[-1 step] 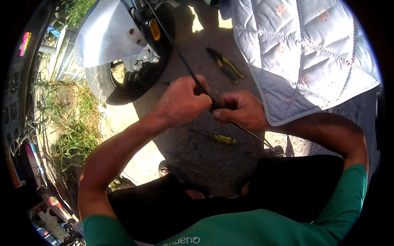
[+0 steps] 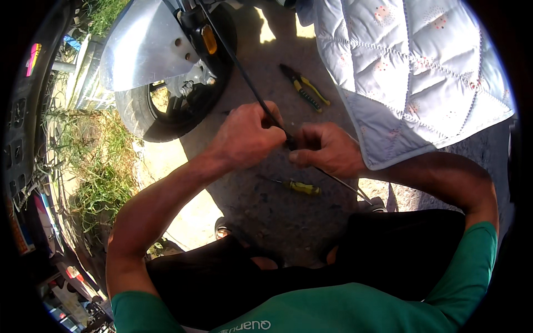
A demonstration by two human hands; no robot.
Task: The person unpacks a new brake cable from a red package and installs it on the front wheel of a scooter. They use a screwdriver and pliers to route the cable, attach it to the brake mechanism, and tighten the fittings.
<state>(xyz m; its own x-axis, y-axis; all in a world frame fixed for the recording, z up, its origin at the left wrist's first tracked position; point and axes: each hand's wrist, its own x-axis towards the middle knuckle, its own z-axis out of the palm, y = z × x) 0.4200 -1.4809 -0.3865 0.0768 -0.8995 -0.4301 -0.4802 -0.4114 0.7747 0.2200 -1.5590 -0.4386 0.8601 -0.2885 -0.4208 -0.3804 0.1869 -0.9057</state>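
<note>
A long black cable (image 2: 242,71) slants down from beside the wheel toward my hands. My left hand (image 2: 247,136) is closed in a fist around it. Just past that fist, a dark end or fitting (image 2: 290,143) lies between the two hands. There the thumb and fingers of my right hand (image 2: 333,151) close on the cable, the exact grip partly hidden. Beyond the right hand a thinner, paler length (image 2: 347,186) runs toward my foot. Below the hands, a screwdriver with a yellow-green handle (image 2: 304,188) lies on the ground. Pliers with yellow and black handles (image 2: 308,94) rest above the right hand.
At the upper left stands a wheel (image 2: 145,119) under a silvery fender (image 2: 141,50), with an orange reflector (image 2: 209,40) beside it. A white quilted cover (image 2: 413,72) hangs at the upper right, its edge touching my right forearm. Grass (image 2: 102,177) grows on the left.
My right hand has shifted very slightly to the right along the cable. My left hand, the tools and the wheel look the same.
</note>
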